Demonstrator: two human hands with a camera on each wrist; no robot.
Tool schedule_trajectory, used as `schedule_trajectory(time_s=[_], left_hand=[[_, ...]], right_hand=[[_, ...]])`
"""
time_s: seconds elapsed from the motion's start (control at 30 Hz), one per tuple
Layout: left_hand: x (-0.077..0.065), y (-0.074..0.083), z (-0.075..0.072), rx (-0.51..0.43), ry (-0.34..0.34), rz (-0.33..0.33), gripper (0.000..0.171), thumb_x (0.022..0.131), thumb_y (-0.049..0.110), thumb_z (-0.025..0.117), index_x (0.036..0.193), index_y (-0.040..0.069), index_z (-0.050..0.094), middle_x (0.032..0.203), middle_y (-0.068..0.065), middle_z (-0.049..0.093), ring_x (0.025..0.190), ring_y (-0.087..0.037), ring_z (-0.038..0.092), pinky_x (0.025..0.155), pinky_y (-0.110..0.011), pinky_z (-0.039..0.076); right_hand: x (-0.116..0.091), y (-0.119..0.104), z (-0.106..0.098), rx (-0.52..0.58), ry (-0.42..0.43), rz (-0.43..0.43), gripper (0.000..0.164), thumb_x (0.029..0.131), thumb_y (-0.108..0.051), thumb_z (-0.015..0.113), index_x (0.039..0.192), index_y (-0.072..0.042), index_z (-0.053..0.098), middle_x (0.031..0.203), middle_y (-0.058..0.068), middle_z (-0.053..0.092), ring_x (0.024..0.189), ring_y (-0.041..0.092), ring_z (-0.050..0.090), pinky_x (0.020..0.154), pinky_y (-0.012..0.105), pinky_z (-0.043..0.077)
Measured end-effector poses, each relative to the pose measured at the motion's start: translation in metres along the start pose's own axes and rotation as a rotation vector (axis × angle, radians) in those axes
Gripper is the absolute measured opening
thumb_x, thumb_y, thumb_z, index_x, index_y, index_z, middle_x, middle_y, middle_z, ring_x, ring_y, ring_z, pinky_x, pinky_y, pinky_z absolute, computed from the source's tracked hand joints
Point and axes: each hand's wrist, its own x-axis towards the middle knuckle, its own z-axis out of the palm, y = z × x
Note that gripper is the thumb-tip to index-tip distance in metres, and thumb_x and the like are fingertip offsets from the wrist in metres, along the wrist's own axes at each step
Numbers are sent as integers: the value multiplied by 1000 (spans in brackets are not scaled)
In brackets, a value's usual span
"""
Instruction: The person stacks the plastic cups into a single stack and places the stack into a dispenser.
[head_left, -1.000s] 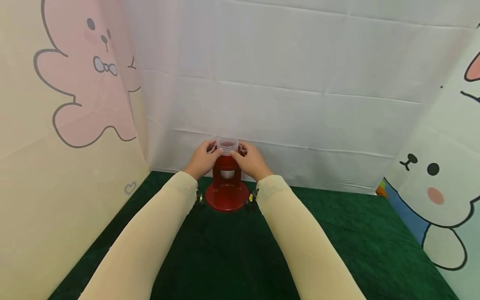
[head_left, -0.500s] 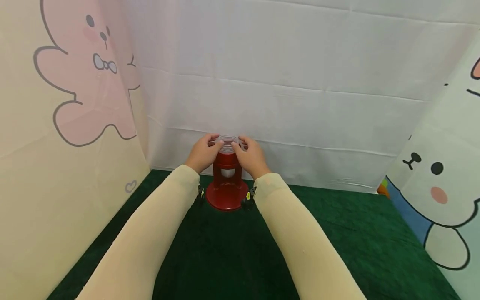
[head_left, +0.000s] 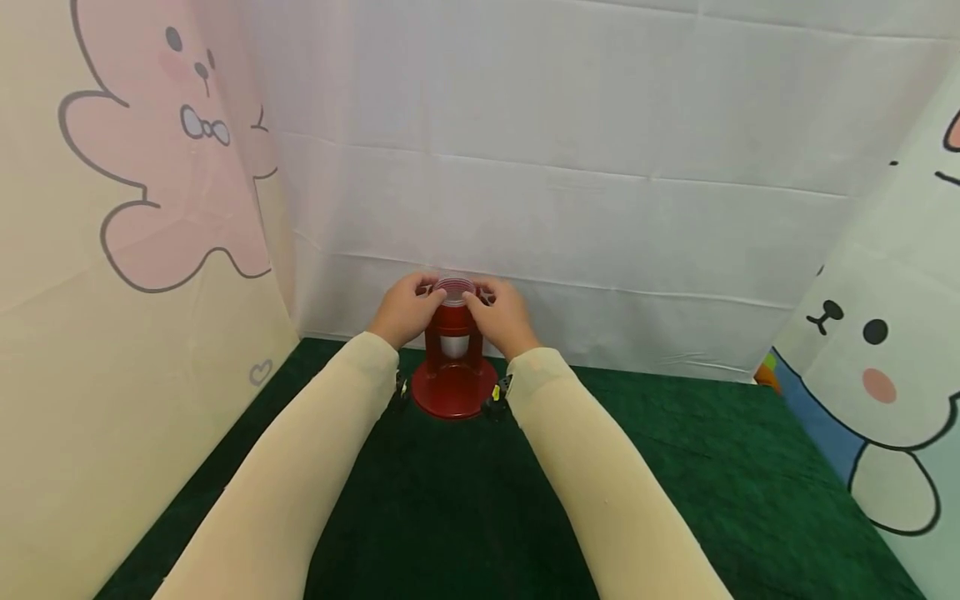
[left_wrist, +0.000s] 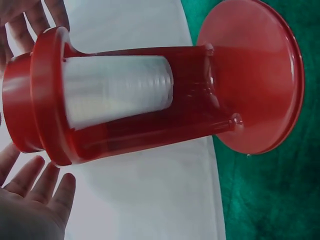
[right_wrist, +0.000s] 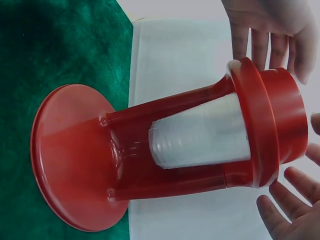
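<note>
A red cup dispenser stands on the green cloth, with two uprights, a round base and a collar on top. A stack of clear plastic cups sits in it, its ribbed rims just above the collar and its lower part showing between the uprights. My left hand and right hand hold the stack's rim from opposite sides, thumbs at the front and forefingers reaching behind. In the right wrist view, the other fingers spread loosely beside the collar.
A white fabric wall rises close behind the dispenser. Printed side curtains stand at left and right. Green cloth covers the table around the dispenser and under my sleeved forearms.
My hands first rise slightly on the stack, then move down with it. The cups now sit lower in the collar, with fewer rims showing. The dispenser stays in place.
</note>
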Motion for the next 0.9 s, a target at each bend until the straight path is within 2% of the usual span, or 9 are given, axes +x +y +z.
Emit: schedule_trajectory(time_s=[0.4,0.67,0.9], left_hand=[[-3,1,4,8,-24,-33,50,106,36,56,149,11,52,149,-13,54,135,-34,52,108,-53,47],[-2,1,3,37,-48,-6,54,106,36,56,153,11,47,154,-12,49,141,-34,47,110,-53,44],[-12,-2,-6,48,-49,28,59,106,33,58,157,11,40,158,-15,43,144,-39,41,111,-59,41]], right_hand=[[-3,4,1,-9,-8,32,47,104,-39,61,144,-16,60,138,9,61,125,28,58,103,45,53],[-8,5,-4,-6,-33,30,51,104,-38,60,151,-18,53,143,9,58,128,29,56,104,46,52],[-19,14,-11,-11,-79,26,56,103,-36,62,153,-15,49,148,12,53,133,34,51,106,50,50]])
